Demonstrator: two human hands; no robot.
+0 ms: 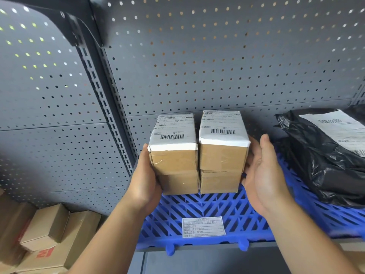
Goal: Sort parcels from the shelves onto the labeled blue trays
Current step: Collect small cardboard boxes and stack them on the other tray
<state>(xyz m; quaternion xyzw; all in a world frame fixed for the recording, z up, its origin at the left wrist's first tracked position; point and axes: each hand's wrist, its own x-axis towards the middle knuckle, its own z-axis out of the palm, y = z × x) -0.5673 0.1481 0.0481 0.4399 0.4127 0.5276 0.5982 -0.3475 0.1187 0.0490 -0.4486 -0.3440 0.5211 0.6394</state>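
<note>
Small brown cardboard parcels stand in two stacks side by side on a blue slatted tray (207,206). The upper left parcel (173,147) and upper right parcel (223,143) carry white barcode labels on top. Each sits on a lower parcel, one at the left (178,182) and one at the right (220,181). My left hand (146,178) lies flat against the left stack's side, thumb at the top edge. My right hand (264,175) has its palm turned toward the right stack, fingers touching its side and thumb raised. A white paper label (203,226) is stuck on the tray's front.
A black plastic-bag parcel (324,155) with a white shipping label lies on the same tray at the right. A grey pegboard back wall (197,66) and a slotted upright (106,107) bound the shelf. Loose cardboard boxes (45,234) are piled at lower left.
</note>
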